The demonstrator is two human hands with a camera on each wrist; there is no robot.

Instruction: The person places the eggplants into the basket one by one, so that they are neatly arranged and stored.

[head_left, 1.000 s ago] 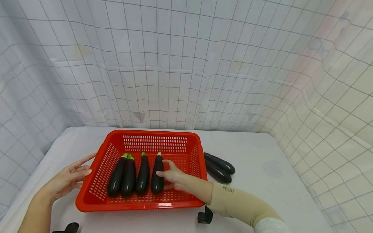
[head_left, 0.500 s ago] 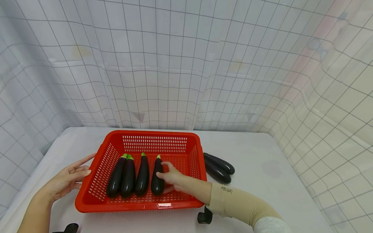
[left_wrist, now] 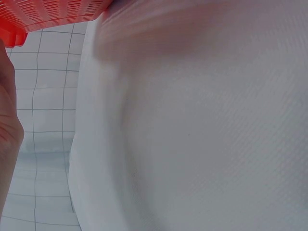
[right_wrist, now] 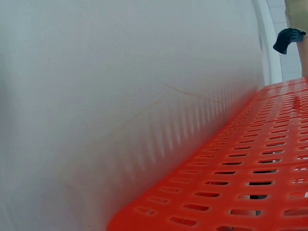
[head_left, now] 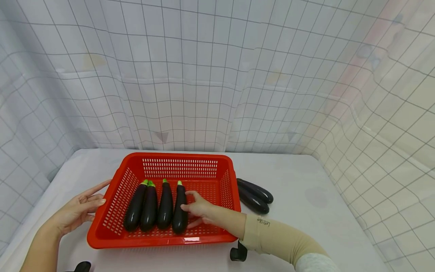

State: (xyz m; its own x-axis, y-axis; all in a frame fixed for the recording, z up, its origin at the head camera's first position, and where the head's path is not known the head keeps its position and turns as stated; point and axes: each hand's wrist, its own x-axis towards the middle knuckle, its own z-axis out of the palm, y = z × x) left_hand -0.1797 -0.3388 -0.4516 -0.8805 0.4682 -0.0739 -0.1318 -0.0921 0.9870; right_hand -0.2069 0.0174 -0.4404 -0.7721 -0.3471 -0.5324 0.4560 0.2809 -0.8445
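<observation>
Inside the red basket (head_left: 136,244), the right hand (head_left: 201,210) grasps the rightmost eggplant (head_left: 179,213), now shifted leftward nearer the other three eggplants (head_left: 148,211), seemingly tightening the row, while the left hand (head_left: 75,212), unclenched, touches the rim's left side.

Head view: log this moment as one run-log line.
right hand: grips rightmost eggplant in red basket | left hand: touches basket's left side | basket: four eggplants total | table: two eggplants, right of basket

white tabletop (head_left: 289,172) | grid-lined curtain (head_left: 193,83), back and sides (pinkish toward right)
</observation>
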